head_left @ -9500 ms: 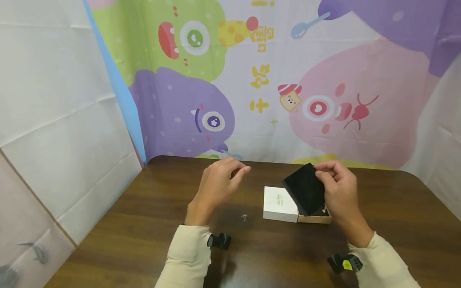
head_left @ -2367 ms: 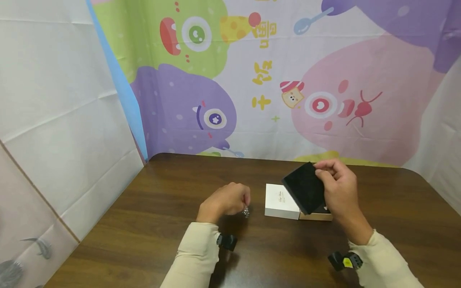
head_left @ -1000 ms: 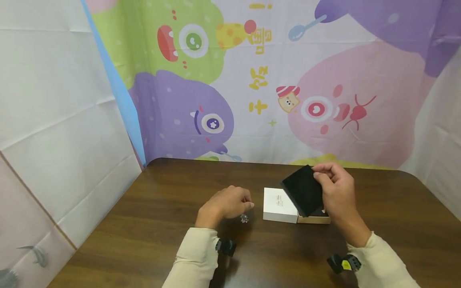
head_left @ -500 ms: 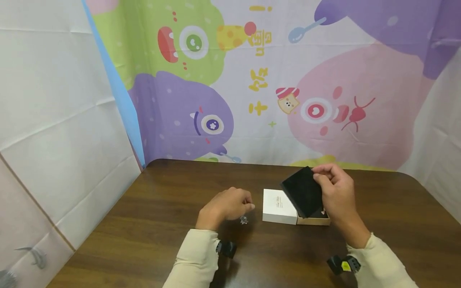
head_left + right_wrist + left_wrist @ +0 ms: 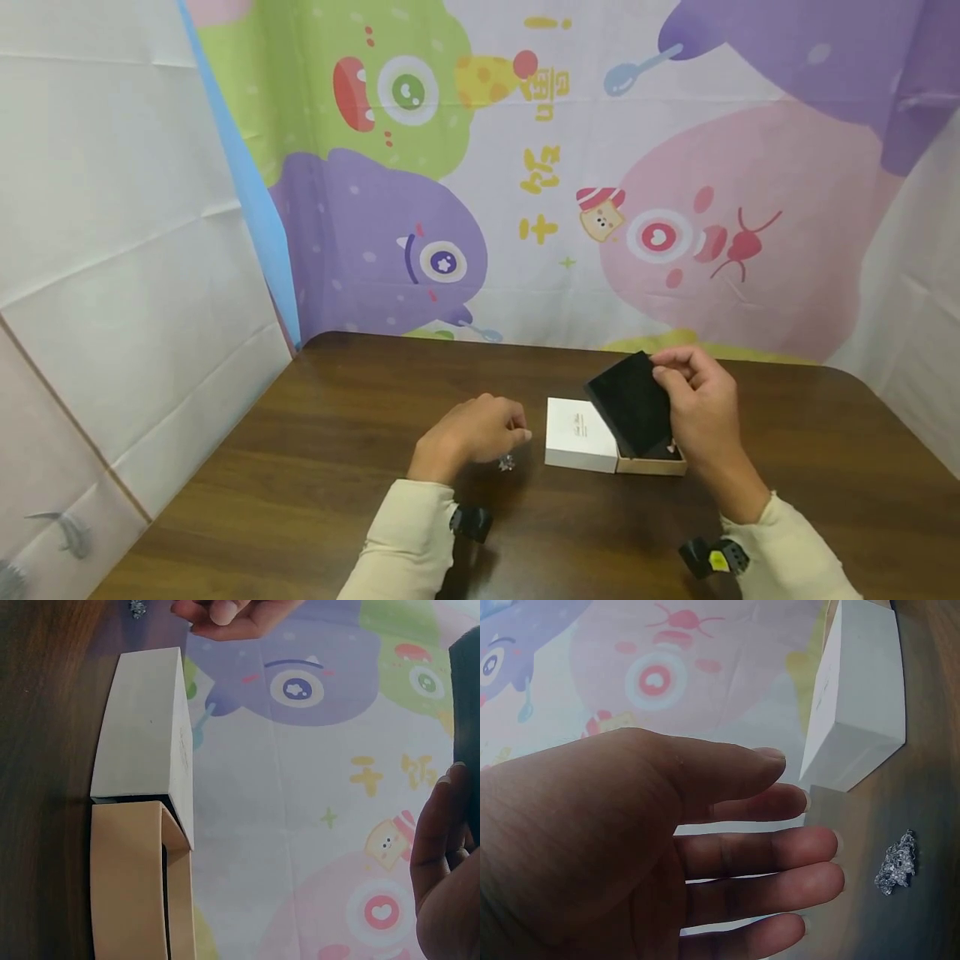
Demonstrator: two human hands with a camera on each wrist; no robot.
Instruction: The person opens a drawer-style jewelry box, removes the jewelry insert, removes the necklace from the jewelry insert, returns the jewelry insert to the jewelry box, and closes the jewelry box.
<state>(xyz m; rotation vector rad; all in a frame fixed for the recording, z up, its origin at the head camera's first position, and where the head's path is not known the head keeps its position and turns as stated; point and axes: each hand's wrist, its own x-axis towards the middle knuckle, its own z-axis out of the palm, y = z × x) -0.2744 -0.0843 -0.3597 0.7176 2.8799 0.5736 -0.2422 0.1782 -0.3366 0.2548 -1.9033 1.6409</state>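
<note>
A small glittering silver piece of jewellery (image 5: 507, 462) lies bunched on the table; its exact kind is unclear. Just above it hovers my left hand (image 5: 476, 429). In the left wrist view the fingers (image 5: 772, 889) are loosely extended, with nothing between them, and the silver piece (image 5: 897, 864) is apart from them. My right hand (image 5: 703, 404) pinches the top corner of a square black velvety pad (image 5: 632, 404), holding it tilted over the shallow tan box tray (image 5: 652, 468). The pad hides much of the tray's dark inside, where a small light detail shows.
The white box lid (image 5: 579, 435), printed with small script, sits against the tray's left side. Dark wood table (image 5: 315, 467) surrounds them. Behind its far edge hangs a cartoon-printed cloth (image 5: 540, 283), with pale cloth walls left and right.
My left hand was raised above the silver piece, later came down with its fingers at it, then let go; the piece now lies on the table. The right hand keeps holding the pad.
</note>
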